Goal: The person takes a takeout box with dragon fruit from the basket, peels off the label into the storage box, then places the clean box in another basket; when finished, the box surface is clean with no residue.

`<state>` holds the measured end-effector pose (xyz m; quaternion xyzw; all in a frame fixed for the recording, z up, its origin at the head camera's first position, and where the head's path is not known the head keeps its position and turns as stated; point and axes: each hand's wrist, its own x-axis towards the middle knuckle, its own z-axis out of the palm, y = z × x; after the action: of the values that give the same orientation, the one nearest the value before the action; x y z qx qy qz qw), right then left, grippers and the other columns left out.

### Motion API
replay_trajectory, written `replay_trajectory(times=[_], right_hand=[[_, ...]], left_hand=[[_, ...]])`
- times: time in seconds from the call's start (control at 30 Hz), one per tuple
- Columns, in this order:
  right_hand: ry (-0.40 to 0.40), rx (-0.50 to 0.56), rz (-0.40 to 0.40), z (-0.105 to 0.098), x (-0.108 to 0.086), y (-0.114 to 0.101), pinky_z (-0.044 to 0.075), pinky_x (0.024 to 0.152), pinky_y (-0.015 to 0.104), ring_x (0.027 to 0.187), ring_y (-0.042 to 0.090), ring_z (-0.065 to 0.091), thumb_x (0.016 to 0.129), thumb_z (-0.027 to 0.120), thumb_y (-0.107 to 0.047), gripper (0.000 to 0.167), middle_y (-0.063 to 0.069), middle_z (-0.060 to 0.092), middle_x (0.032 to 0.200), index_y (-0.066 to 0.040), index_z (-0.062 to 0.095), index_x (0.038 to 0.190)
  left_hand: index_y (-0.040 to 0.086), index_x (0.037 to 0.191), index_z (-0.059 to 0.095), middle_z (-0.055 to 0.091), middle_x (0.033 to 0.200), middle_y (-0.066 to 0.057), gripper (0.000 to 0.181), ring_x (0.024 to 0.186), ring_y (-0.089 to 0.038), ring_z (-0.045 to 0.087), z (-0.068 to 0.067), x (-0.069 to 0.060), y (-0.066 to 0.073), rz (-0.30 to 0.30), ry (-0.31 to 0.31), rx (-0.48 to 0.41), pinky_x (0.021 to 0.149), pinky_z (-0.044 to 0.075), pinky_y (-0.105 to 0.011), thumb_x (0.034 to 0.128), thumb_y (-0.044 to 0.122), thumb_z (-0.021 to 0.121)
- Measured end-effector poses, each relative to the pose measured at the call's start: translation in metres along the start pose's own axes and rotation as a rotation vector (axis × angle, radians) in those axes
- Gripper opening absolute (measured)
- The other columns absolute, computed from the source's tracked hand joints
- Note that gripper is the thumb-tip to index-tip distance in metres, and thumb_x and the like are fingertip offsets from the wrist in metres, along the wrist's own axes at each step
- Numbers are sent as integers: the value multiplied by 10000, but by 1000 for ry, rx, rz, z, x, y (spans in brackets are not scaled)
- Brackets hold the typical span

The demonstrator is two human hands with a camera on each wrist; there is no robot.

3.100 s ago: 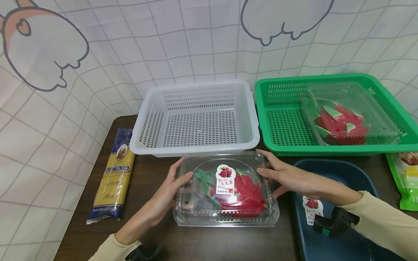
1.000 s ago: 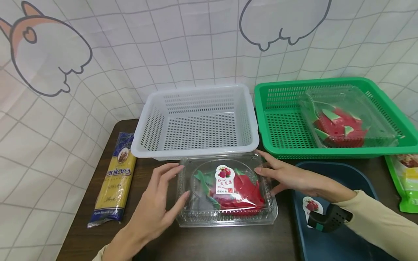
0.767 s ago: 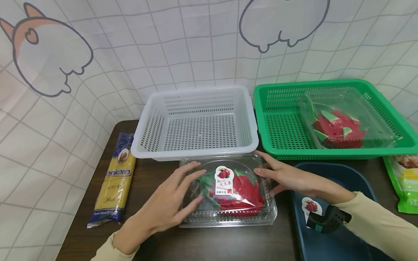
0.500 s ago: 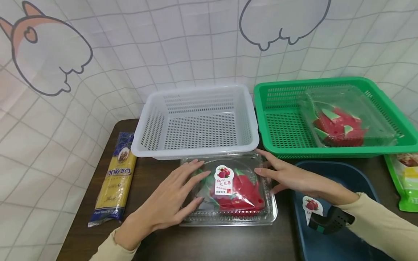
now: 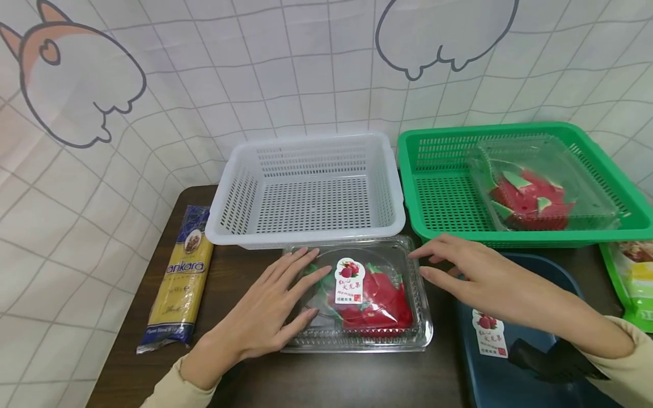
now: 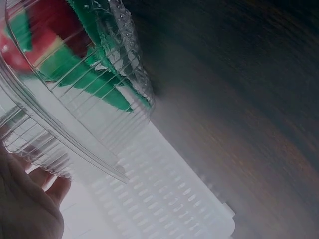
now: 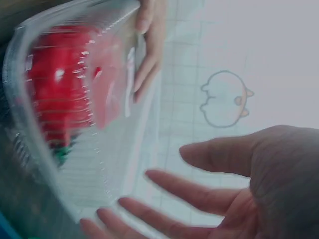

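A clear plastic clamshell box with a red and green dragon fruit inside sits on the dark table, its lid down. On the lid is a white dragon fruit label. My left hand rests on the left part of the lid, fingers spread. My right hand hovers by the box's right edge, apart from it, with nothing in its fingers. In the right wrist view, those fingers are extended beside the box. The left wrist view shows the box's ribbed side near the left hand.
Behind the box stands a white basket. A green basket holds another clamshell box with dragon fruit. A yellow and blue pasta packet lies left. At right are a blue tray with a sticker and a green packet.
My left hand has moved from the box's left edge onto its lid. My right hand has let go of the right edge and shifted right. The box stays nearly in place.
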<state>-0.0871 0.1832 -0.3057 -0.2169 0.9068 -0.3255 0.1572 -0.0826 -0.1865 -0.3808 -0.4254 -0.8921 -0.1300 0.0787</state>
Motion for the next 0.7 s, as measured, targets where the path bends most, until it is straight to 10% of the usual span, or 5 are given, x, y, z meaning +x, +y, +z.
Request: replay_trajectory(times=[0.3,0.7], right_hand=[[-69,88,-234,-3,33,-26,605,796,347,1010,168,661,1005,714,-241,355,72,679,1268,-73,681,1316],[-241,48,-263,10,80,-50,595,947,436,1113,225,680,1035,654,-174,331,95,704,1296,-26,683,1330]], left_hand=[[220,1646,339,226,1729,-68,660,1593,-279,196,-1,0,0,-23,-42,6,1248,241,-571,1058,493,466],[188,1653,315,221,1727,-94,623,1592,-285,194,0,-1,0,-6,-32,-5,1250,220,-566,1097,461,389]])
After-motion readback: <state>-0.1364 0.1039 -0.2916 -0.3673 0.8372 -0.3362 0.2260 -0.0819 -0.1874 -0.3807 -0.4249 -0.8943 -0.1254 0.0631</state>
